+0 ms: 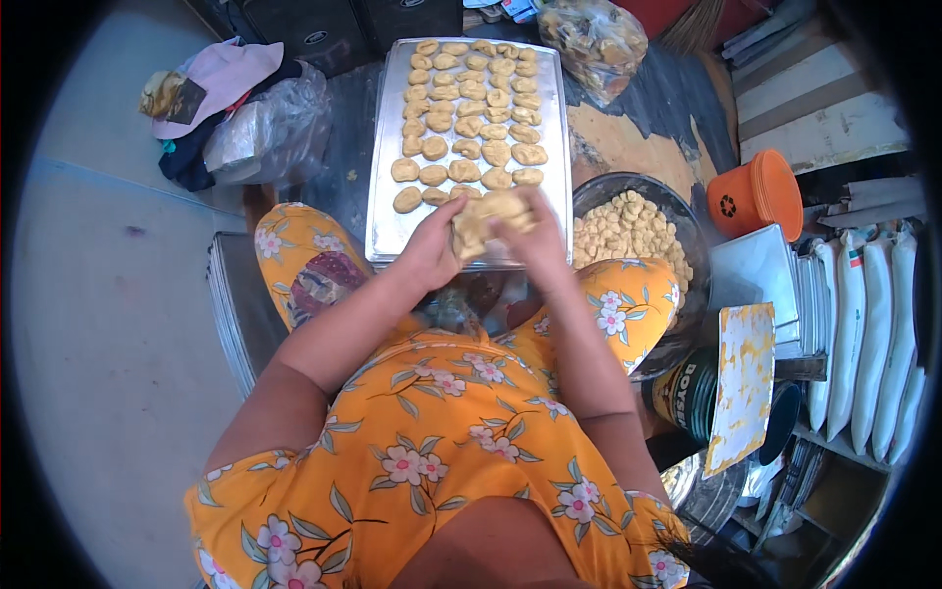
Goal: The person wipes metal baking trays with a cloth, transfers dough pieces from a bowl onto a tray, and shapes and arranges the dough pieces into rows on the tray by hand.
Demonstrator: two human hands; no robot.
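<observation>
At the bottom of the frame you wear an orange floral top [353, 393], and both your forearms reach up toward the centre. Your left hand [432, 243] is closed around the near left side of a dough lump [491, 218], held over the lower part of a metal tray [390, 234]. Your right hand [535, 234] is at the lump's right side, too blurred to tell how its fingers stand. Flattened dough pieces [497, 153] lie in rows up the tray. Right of centre, a dark basin [699, 231] holds a heap of small dough chunks [628, 231]; an orange bucket [746, 196] stands beyond it. Farthest, at the top, sits a filled clear plastic bag [594, 44]
</observation>
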